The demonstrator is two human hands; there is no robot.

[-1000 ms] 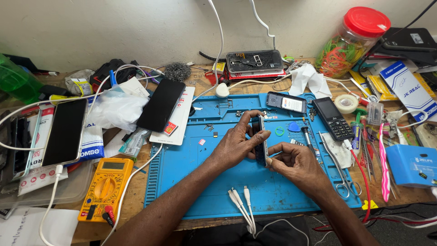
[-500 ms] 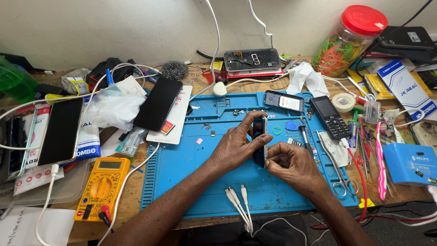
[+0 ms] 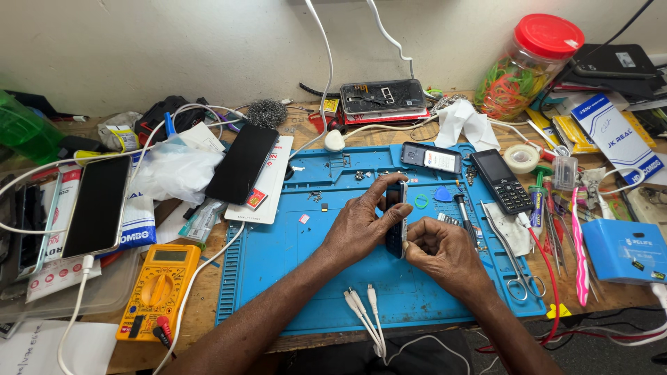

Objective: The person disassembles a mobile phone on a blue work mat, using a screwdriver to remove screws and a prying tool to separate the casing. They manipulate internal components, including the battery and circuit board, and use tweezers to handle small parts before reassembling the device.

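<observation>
A small dark phone (image 3: 397,219) is held on edge above the blue work mat (image 3: 278,264) — gripped top & side by the left hand (image 3: 361,226), fingers curled round it. Its lower edge is pinched by the right hand (image 3: 441,250), closed. White cable plugs (image 3: 365,305) are seen just below; a screwdriver (image 3: 464,212) lies near the right hand.

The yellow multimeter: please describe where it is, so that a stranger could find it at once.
Start from the big blue rubber work mat on the wooden bench. Just past its left edge, near the front, lies the yellow handheld multimeter. Alone among its neighbours it has a round dial, a small grey screen, and red and black probe tips.
</observation>
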